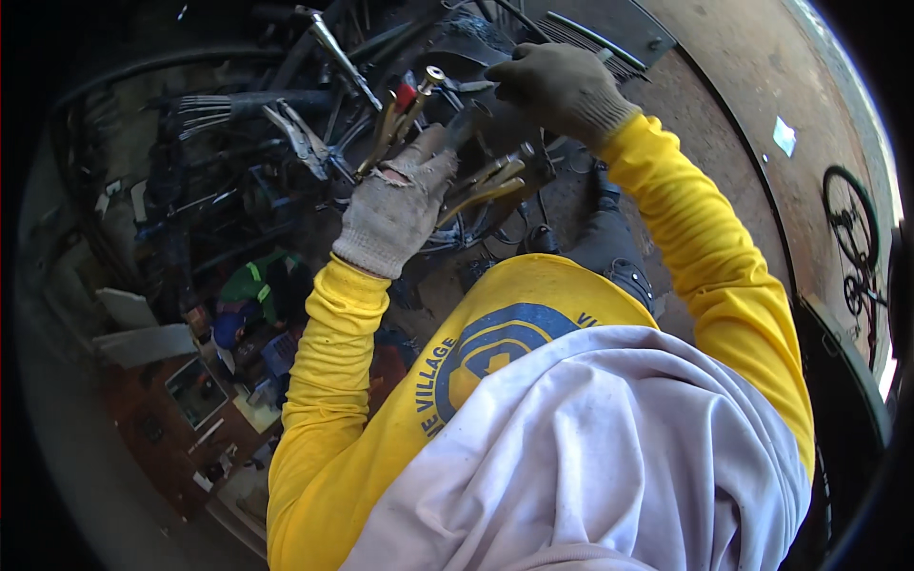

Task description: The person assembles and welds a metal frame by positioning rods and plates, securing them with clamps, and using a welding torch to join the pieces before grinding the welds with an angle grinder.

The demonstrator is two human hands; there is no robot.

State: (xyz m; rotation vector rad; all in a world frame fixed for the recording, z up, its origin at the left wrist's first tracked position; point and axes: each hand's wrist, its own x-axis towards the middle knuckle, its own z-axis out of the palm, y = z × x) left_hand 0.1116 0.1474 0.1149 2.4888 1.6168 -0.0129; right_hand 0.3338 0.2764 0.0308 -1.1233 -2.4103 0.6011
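Observation:
My left hand point(398, 205), in a worn pale grey work glove torn near the fingers, reaches into a cluster of tools. Its fingers are curled by a dark metal piece point(468, 124); what they grip is mostly hidden. Just beyond it stand brass-coloured tool handles point(386, 133) and a red part point(407, 92). More brass-coloured handles point(495, 181) lie to its right. My right hand point(564, 90), in a darker glove, is closed over the dark metalwork, farther out and to the right. Anything between its fingers cannot be made out.
Locking pliers point(297, 140) and a long shiny metal tool point(338, 52) lie at the left and far side, with several cables below. A person in green point(255, 290) bends over at the left, near a brown table point(143, 409). A bicycle point(852, 228) stands at the far right.

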